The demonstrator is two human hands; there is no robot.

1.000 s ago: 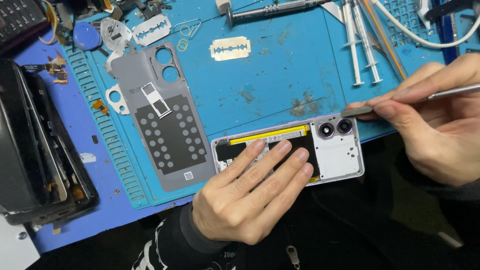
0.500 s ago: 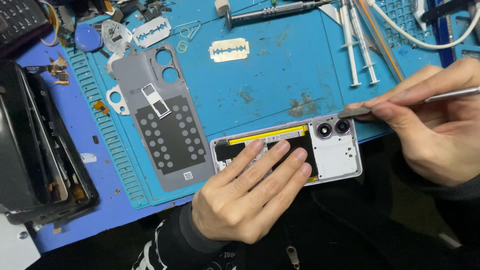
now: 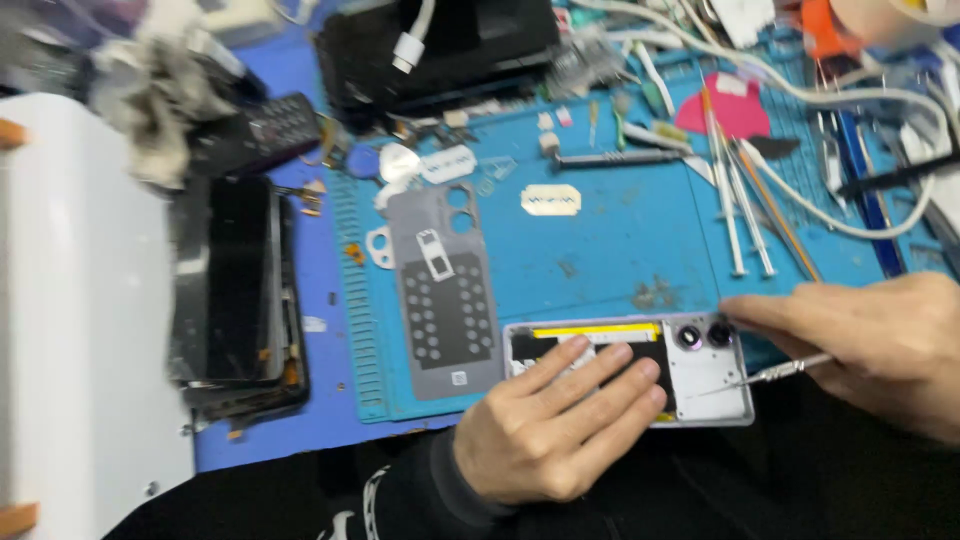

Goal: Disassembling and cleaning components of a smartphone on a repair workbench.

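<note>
An opened phone (image 3: pixel 700 378) lies face down at the near edge of a blue work mat (image 3: pixel 600 250), its two camera lenses and a yellow strip showing. My left hand (image 3: pixel 560 425) rests flat on it with fingers spread, pressing it down. My right hand (image 3: pixel 870 345) holds thin metal tweezers (image 3: pixel 775 375), whose tip touches the phone's grey frame below the lenses. The phone's grey back cover (image 3: pixel 445 300) lies inside-up on the mat to the left.
A stack of dark phone screens (image 3: pixel 235 290) sits left of the mat beside a white box (image 3: pixel 80 320). A razor blade (image 3: pixel 550 200), syringes (image 3: pixel 735 200), white cables, a pink pick (image 3: pixel 735 105) and a black device (image 3: pixel 440 50) crowd the back.
The camera has tilted up and left, showing more of the bench. My right hand has turned the tweezers so the tip now points down onto the phone's frame instead of at the lenses.
</note>
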